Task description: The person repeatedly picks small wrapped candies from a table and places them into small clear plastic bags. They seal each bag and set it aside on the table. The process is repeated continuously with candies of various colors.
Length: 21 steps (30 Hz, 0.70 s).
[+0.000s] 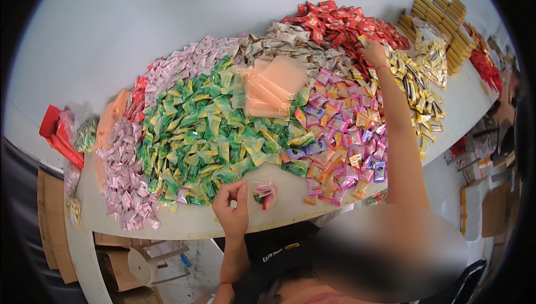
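My left hand [230, 206] is curled narrow, whether pinching anything I cannot tell, just beside the small bag [264, 194] on bare table [195, 220] near the front edge, while my right hand [373, 53] pinches a yellow packet [362, 40] over the crowded red packets [329, 22].

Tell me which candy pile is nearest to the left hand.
The green pile, just beyond the left hand; the purple-orange pile on its right and the pink pile on its left lie farther away.
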{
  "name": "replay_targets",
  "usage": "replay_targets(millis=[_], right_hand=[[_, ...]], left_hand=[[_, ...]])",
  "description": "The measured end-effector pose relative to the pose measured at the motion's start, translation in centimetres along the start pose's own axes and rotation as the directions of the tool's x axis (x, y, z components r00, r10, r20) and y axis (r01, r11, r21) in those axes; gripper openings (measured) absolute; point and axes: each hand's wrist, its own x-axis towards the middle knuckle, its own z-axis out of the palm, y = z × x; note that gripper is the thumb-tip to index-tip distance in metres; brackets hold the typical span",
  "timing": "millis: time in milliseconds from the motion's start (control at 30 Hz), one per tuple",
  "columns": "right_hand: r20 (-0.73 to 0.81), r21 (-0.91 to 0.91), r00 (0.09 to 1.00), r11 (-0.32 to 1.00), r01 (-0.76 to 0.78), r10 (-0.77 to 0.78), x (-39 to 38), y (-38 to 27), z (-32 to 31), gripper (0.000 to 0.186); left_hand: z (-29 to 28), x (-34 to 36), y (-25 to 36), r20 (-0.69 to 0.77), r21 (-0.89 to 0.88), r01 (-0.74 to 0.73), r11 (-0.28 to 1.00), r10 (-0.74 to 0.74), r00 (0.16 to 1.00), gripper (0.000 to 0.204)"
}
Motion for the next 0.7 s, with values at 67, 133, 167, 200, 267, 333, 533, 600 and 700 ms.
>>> replay_targets(millis=[67, 133, 167, 200, 267, 333, 533, 600, 700], right_hand=[[0.141, 0.145, 0.985, 0.982, -0.123, 0.103, -0.4, -0.2, -2.4, 0.030], [0.266, 0.588, 0.960, 0.776, -0.229, 0.082, -2.9, -1.6, -5.4, 0.030], [0.300, 0.730, 0.954, 0.641, -0.236, 0.010, -5.4, -4.2, -7.1, 0.027], [0.358, 0.840, 0.931, 0.461, -0.287, -0.073, -8.8, -7.8, -9.8, 0.028], [0.307, 0.871, 0.952, 0.404, -0.280, -0.002, -16.4, -12.5, -13.6, 0.034], [0.438, 0.788, 0.869, 0.563, -0.248, -0.230, -24.2, -17.0, -18.4, 0.025], [0.291, 0.876, 0.769, 0.482, 0.025, -0.569, -34.2, -24.4, -18.4, 0.035], [0.326, 0.826, 0.749, 0.560, 0.072, -0.577, -34.5, -24.9, -18.0, 0.035], [0.395, 0.705, 0.685, 0.680, 0.201, -0.612, -34.7, -25.3, -17.9, 0.036]], left_hand=[[0.0, -0.1, -0.3, 0.006, -0.003, 0.017, 1.000, -0.017, 1.000, 0.004], [0.2, 0.1, -0.1, 0.015, -0.012, 0.040, 0.999, -0.039, 0.999, 0.004], [0.1, 0.1, 0.4, 0.014, -0.019, 0.070, 0.997, -0.070, 0.997, 0.005], [0.1, 0.2, 0.3, 0.014, -0.023, 0.053, 0.998, -0.052, 0.999, 0.005], [0.7, 0.8, 0.2, 0.047, 0.012, 0.026, 1.000, -0.026, 0.999, 0.007], [1.5, 0.6, -0.1, 0.063, -0.076, 0.123, 0.989, -0.118, 0.991, 0.007], [2.8, -0.7, -0.2, 0.136, -0.239, 0.107, 0.965, -0.075, 0.988, 0.008], [2.6, -1.1, -0.2, 0.136, -0.230, 0.101, 0.968, -0.071, 0.988, 0.007], [2.6, -2.0, 0.0, 0.222, -0.090, 0.034, 0.995, -0.014, 0.975, 0.006]])
